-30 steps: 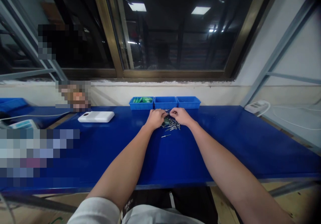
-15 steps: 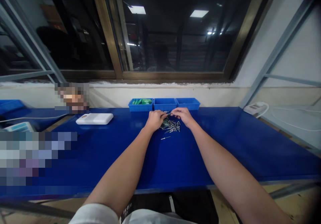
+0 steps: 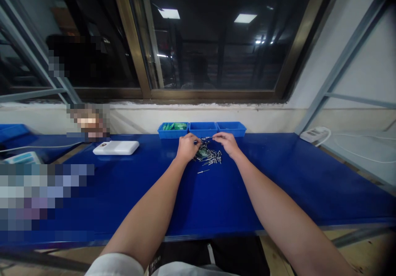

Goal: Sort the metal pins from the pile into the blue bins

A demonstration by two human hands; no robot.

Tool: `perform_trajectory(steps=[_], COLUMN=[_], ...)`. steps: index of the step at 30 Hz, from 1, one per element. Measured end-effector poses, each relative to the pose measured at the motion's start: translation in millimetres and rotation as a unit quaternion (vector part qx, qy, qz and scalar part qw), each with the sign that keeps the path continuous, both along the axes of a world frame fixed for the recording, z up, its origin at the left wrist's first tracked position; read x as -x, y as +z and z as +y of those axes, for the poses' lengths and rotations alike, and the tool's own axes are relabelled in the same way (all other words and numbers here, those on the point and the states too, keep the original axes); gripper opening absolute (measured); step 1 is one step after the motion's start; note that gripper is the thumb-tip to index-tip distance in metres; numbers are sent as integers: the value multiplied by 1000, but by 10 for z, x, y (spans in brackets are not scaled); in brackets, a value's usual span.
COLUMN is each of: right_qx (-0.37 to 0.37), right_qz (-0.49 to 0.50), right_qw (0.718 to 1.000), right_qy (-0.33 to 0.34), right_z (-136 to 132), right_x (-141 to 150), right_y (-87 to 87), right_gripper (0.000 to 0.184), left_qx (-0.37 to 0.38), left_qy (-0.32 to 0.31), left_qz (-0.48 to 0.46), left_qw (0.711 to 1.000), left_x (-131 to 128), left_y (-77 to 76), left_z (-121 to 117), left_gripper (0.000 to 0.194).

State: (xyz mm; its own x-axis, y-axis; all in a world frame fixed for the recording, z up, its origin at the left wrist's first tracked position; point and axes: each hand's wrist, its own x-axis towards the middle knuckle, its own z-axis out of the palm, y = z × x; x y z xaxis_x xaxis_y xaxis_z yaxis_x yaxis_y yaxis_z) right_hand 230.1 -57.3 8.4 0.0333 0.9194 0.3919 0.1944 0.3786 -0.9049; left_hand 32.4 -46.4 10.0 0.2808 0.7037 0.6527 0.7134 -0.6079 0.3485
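Note:
A pile of shiny metal blind rivets (image 3: 213, 157) lies on the blue table, with dark green pieces (image 3: 202, 153) at its left side. One rivet (image 3: 203, 171) lies apart in front of the pile. At the pile's left edge, my left hand (image 3: 187, 147) has its fingers pinched together; whatever is between them is too small to make out. My right hand (image 3: 227, 143) is at the upper right of the pile, thumb and finger closed on a thin rivet that points left.
Three joined blue bins (image 3: 202, 129) stand behind the pile; the left one holds green packets (image 3: 175, 126). A white device (image 3: 116, 147) lies on the left of the table. A white power strip (image 3: 314, 134) is at the right. Blurred patches cover the left side.
My left hand has shifted slightly left, away from my right hand, uncovering more of the green pieces. My right hand stays near the same place, fingers pinched.

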Motion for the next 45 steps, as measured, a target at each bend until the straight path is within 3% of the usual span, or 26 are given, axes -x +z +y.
perform_trajectory(steps=[5, 10, 17, 20, 25, 33, 39, 45], right_qx=[-10, -30, -57, -63, -57, -33, -51, -108], right_qz=[-9, -136, -207, -194, -82, -13, -75, -248], right_qw=[999, 984, 970, 974, 995, 999, 995, 952], right_qy=[-31, -114, -111, -100, -31, 39, -50, -142], right_z=[71, 90, -16, -40, -69, -94, -54, -45], right_x=[-49, -87, -35, -28, -13, 46, 19, -20], right_y=[-64, -109, -48, -11, 50, 61, 2, -29], right_gripper=[24, 38, 42, 31, 18, 16, 18, 36], left_qx=[18, 25, 32, 32, 32, 49, 33, 59], left_qy=[14, 28, 54, 61, 7, -22, 36, 121], left_qz=[7, 18, 33, 22, 40, 66, 41, 54], left_qw=[1000, 999, 997, 997, 999, 996, 998, 989], left_x=[-14, -16, -6, -9, -52, -79, -67, -29], left_y=[9, 2, -8, 11, 33, 34, 21, -47], left_z=[-26, -40, -25, -35, -100, -106, -85, -26], left_gripper=[2, 6, 9, 8, 33, 23, 30, 33])
